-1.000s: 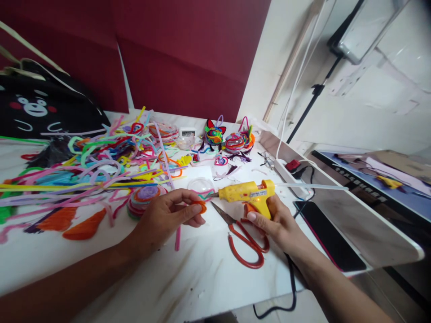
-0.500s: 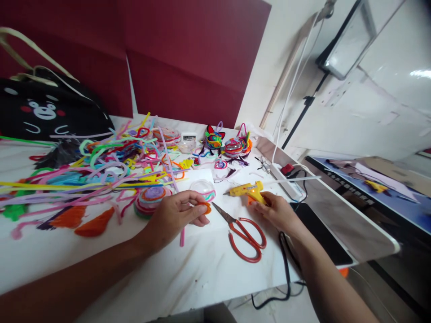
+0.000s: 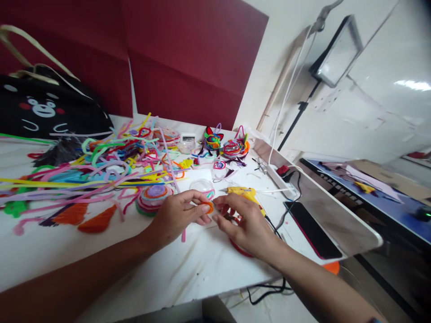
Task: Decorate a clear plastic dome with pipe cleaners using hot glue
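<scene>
A small orange coil of pipe cleaner (image 3: 209,207) is pinched between the thumb and fingers of my left hand (image 3: 183,208). My right hand (image 3: 245,222) hovers just right of it, thumb and fingers curved and apart, with nothing visible between them. Beneath that hand are scissors with red handles (image 3: 240,249), mostly covered by it. Just beyond lies a yellow glue gun (image 3: 242,192), its nozzle pointing left. Behind my left hand sit a clear round plastic piece (image 3: 202,186) and a layered coil of coloured pipe cleaners (image 3: 153,197).
Loose pipe cleaners (image 3: 111,179) sprawl across the table's left side. Finished colourful ornaments (image 3: 232,147) stand at the back. A power strip (image 3: 281,179), a phone (image 3: 313,229) and black cables (image 3: 269,287) are on the right. A black bag (image 3: 47,107) sits at the far left.
My right hand has let go of the glue gun, now lying on the table, and moved left over the scissors towards my left hand. The left hand keeps the orange coil.
</scene>
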`<state>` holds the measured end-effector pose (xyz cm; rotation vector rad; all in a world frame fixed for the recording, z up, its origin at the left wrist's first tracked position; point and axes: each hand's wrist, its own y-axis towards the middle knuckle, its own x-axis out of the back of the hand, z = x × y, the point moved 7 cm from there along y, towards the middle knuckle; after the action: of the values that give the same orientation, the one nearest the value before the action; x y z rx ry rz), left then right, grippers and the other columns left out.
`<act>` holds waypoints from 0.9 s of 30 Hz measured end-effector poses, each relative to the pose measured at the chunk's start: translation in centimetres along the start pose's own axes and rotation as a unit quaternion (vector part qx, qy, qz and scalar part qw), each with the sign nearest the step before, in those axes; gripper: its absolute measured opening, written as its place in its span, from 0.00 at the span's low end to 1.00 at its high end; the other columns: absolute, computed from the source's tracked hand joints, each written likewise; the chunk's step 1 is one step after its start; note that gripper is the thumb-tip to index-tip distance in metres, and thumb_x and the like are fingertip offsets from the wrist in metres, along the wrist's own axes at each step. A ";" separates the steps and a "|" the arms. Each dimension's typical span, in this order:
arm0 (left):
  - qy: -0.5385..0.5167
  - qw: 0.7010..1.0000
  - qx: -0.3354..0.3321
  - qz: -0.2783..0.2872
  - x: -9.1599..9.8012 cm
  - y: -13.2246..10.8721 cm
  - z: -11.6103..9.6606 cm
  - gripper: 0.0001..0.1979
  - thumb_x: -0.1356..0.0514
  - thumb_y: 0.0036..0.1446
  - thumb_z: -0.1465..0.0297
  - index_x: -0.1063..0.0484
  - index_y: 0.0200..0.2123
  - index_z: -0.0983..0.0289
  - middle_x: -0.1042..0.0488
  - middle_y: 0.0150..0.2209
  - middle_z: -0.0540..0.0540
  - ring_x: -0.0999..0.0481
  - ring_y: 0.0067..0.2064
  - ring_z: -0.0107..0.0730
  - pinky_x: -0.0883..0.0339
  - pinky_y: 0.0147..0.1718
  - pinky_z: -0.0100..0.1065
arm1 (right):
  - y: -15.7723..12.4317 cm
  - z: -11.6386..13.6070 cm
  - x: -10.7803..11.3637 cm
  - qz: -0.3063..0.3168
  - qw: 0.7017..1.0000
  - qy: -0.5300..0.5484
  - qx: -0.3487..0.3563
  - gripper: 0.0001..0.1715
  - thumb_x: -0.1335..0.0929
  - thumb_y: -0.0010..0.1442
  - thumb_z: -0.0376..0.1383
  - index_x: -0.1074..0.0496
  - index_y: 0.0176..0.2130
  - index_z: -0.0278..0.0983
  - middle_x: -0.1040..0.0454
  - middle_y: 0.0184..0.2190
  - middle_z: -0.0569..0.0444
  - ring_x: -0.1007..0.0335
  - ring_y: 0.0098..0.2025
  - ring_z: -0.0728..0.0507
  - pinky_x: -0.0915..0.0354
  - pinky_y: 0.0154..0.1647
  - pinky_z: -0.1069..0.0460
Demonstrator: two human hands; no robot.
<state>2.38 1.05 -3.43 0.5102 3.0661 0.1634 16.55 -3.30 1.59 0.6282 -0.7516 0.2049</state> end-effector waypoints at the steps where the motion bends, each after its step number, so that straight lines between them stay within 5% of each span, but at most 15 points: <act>1: -0.002 1.000 -0.004 0.003 0.0 0.0 -0.1 0.11 0.32 0.50 0.64 0.26 0.34 0.65 0.21 0.25 0.50 0.17 0.28 0.35 0.20 0.28 0.32 | 0.2 0.0 -0.3 -0.006 1.000 0.002 0.001 0.11 0.31 0.61 0.34 0.27 0.45 0.36 0.25 0.35 0.50 0.28 0.34 0.45 0.33 0.36 0.50; 16: 0.013 1.000 -0.013 0.003 0.1 0.0 0.2 0.09 0.34 0.52 0.66 0.26 0.34 0.65 0.20 0.24 0.51 0.17 0.28 0.35 0.20 0.29 0.31 | 0.5 -1.3 -1.4 -0.053 0.996 0.058 -0.037 0.05 0.32 0.59 0.29 0.25 0.33 0.36 0.25 0.27 0.55 0.31 0.27 0.49 0.39 0.27 0.55; 27: 0.043 0.999 -0.025 0.007 -0.1 0.0 0.2 0.08 0.34 0.52 0.68 0.25 0.35 0.64 0.19 0.25 0.51 0.17 0.28 0.35 0.20 0.29 0.31 | 0.5 -2.9 -2.2 -0.042 0.976 0.162 -0.141 0.05 0.33 0.55 0.33 0.29 0.27 0.35 0.32 0.23 0.57 0.41 0.25 0.51 0.45 0.25 0.56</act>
<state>2.43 1.03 -3.62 0.5356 3.1339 0.2692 16.41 -1.06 -1.35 0.3434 -0.4259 0.1156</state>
